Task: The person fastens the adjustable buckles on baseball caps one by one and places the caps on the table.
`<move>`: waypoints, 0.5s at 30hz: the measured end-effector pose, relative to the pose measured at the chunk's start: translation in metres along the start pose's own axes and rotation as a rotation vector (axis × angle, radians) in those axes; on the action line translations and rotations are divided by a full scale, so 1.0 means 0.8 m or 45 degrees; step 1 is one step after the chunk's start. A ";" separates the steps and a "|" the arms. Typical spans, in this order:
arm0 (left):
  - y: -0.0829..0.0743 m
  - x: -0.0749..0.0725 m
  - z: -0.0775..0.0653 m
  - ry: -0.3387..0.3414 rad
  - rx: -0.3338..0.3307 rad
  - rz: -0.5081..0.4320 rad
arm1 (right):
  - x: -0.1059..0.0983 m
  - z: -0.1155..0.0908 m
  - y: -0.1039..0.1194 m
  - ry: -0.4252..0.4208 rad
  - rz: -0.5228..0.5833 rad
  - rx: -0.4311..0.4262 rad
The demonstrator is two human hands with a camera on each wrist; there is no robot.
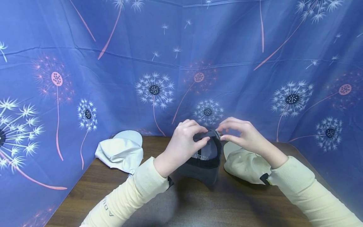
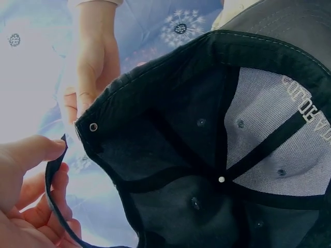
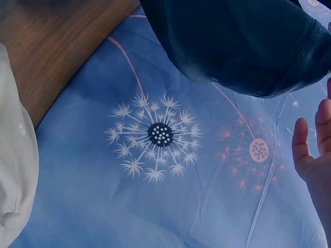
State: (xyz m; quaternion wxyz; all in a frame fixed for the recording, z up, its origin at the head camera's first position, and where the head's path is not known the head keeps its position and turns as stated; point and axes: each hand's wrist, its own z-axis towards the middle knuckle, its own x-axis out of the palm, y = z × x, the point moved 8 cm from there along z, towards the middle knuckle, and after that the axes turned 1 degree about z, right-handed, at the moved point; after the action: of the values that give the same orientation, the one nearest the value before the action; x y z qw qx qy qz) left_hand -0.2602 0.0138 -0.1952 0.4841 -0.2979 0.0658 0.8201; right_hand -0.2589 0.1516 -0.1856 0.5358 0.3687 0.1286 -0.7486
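- Dk cap (image 1: pixel 205 163): inside faces me, brim down, pale letters (image 2: pixel 304 103); held up over worktop (image 1: pixel 158 201)
- L grip (image 1: pixel 183 140) narrow, pinching strap (image 2: pixel 48 182); R grip (image 1: pixel 246 134) narrow, pinching cap's back edge
- Worktop's far edge nr curtain (image 1: pixel 158 47); bare wood nearer me
- White cap (image 1: pixel 123 151) L; beige cap (image 1: pixel 246 165) R, partly behind R wrist

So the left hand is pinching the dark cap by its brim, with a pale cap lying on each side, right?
Not the brim: the left hand pinches the dark cap by its strap, as the left wrist view shows. The left pale cap and right pale cap lie as you say.
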 end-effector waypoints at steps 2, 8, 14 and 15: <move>0.000 0.002 0.001 0.019 -0.012 0.006 | 0.000 -0.001 -0.001 0.003 0.004 0.013; 0.000 0.006 0.004 0.077 -0.049 0.010 | 0.000 -0.001 -0.002 0.009 0.025 0.018; -0.001 0.008 0.005 0.103 -0.066 0.008 | -0.001 0.001 0.001 0.037 0.027 0.012; -0.001 0.009 0.005 0.108 -0.069 0.006 | -0.001 0.002 0.002 0.041 0.028 0.010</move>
State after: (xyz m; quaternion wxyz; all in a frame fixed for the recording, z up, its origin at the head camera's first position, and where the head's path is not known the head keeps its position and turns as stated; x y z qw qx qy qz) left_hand -0.2641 0.0211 -0.1956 0.4705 -0.3454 0.0647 0.8094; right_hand -0.2580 0.1506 -0.1839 0.5405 0.3841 0.1301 -0.7372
